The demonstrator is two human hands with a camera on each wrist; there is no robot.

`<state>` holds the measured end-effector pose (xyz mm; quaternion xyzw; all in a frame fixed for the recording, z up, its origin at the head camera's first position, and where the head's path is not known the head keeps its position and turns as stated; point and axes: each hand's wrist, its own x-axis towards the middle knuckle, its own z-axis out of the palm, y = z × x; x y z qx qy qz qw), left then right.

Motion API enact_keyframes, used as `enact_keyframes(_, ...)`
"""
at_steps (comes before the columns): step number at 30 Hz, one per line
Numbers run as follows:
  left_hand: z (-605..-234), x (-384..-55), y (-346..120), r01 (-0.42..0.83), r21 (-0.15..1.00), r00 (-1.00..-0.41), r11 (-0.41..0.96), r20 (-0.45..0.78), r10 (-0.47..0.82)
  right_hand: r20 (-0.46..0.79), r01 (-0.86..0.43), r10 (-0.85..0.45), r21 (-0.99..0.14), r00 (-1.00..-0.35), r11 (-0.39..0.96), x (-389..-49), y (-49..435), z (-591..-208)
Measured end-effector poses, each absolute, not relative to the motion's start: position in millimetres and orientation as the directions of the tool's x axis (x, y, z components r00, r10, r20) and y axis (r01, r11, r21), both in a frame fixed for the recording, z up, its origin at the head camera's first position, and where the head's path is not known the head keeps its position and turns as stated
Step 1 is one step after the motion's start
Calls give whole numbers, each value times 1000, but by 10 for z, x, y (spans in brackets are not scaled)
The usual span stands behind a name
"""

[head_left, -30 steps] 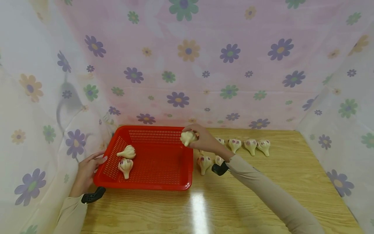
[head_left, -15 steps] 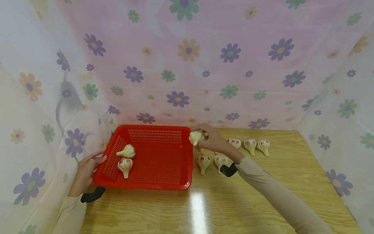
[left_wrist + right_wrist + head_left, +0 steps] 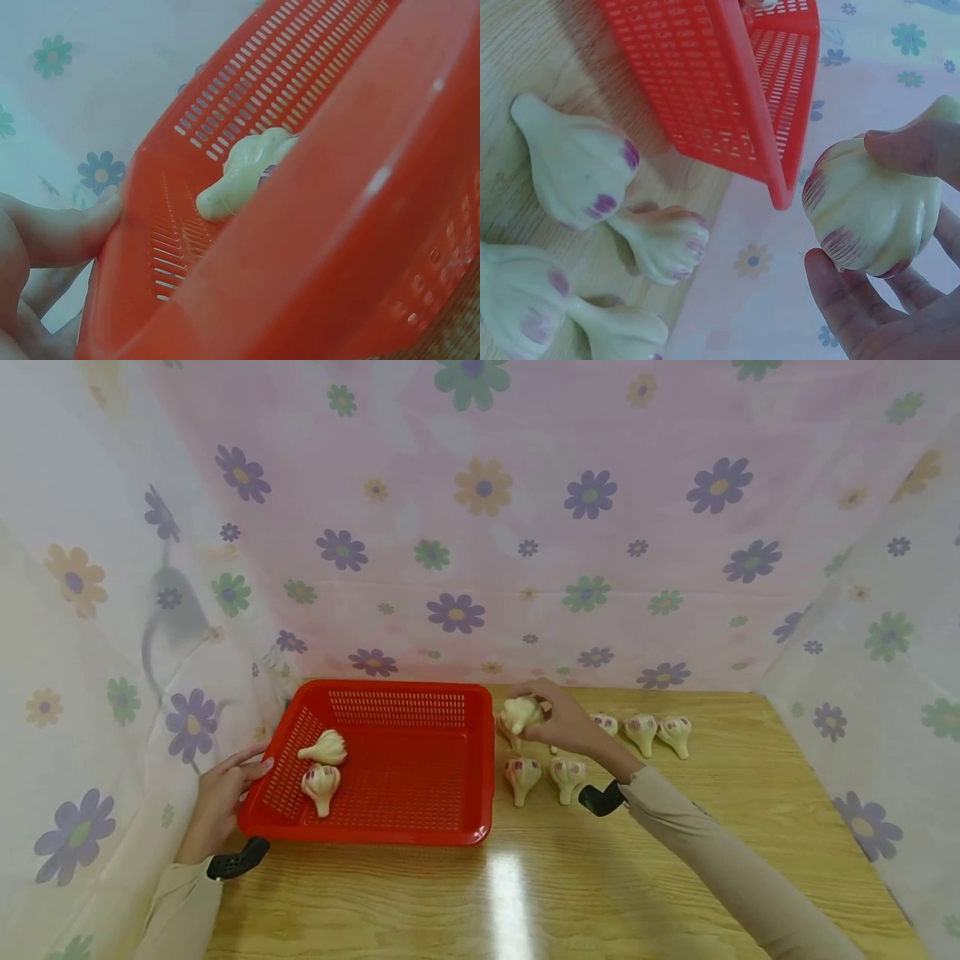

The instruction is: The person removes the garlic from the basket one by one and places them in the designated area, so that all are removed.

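Note:
My right hand point(image 3: 566, 724) pinches a garlic bulb point(image 3: 521, 714) between thumb and fingers, just right of the red basket point(image 3: 367, 837). In the right wrist view the held garlic bulb point(image 3: 874, 206) shows purple streaks, its stem pointing toward the upper right. At the basket's left end, my left hand point(image 3: 225, 797) grips the rim, thumb on the edge; some fingers are hidden behind it in the left wrist view. Inside the basket, near that end, lie two garlic bulbs, one with its stem leftward point(image 3: 325, 747) and one with its stem toward me point(image 3: 321, 787).
Several garlic bulbs lie in two rows on the wooden table point(image 3: 375, 902) right of the basket. Two are in front point(image 3: 522, 778); the back row point(image 3: 641, 732) is partly covered by my right hand. Flowered cloth point(image 3: 480, 568) surrounds the table's back and sides.
My right hand has moved rightward from over the basket's right rim, carrying the garlic bulb, to above the back row. The left hand and basket stay put.

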<state>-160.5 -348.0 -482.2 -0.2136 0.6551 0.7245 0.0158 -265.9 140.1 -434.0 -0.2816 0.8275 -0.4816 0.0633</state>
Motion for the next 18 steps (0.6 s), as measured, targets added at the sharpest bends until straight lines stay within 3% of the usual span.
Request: enact_keyframes(18, -4845, -1602, -3505, -293, 946, -916, -140, -319, -242, 156, -412, -505, -793, -849, 448, -2648, 1696, -4395)
